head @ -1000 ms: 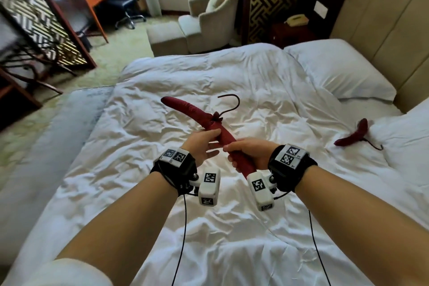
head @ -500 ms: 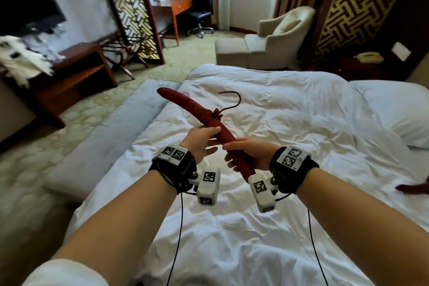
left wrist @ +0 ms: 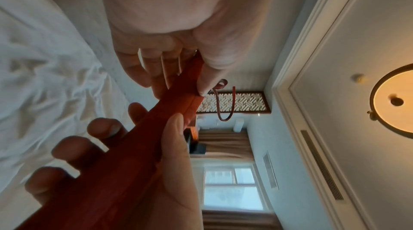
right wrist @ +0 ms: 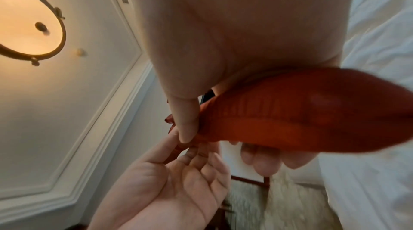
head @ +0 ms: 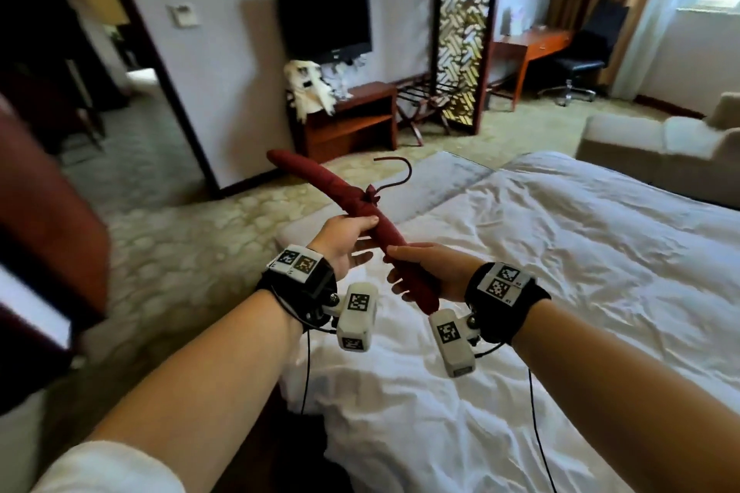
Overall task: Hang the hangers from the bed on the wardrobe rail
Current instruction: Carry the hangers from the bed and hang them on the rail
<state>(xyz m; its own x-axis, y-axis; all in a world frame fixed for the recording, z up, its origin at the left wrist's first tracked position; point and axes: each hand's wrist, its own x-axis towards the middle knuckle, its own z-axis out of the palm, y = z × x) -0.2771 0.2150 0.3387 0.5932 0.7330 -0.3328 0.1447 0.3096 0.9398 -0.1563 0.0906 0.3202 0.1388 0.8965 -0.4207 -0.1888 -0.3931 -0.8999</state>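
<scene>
A dark red padded hanger (head: 320,176) with a thin metal hook (head: 400,172) is held in the air over the bed's (head: 580,252) left edge, slanting up and to the left. My left hand (head: 354,228) pinches it just below the hook, thumb on top and fingers underneath. My right hand (head: 420,272) grips the lower arm of the hanger. The left wrist view shows the hanger (left wrist: 178,104) running between the left thumb (left wrist: 210,71) and fingers. In the right wrist view the hanger's padded end (right wrist: 301,115) lies across my right palm. No wardrobe rail is in view.
A dark brown panel (head: 48,192) stands close at the left, with a doorway (head: 132,92) behind it. Ahead are a wooden bench (head: 348,120) under a wall TV (head: 324,20), a luggage rack (head: 424,104), a lattice screen (head: 460,24) and an armchair (head: 660,140). Patterned carpet (head: 200,236) lies between.
The head view has swung left from the bed toward the room and doorway. Both hands have kept hold of the hanger. The second hanger on the bed has left the view.
</scene>
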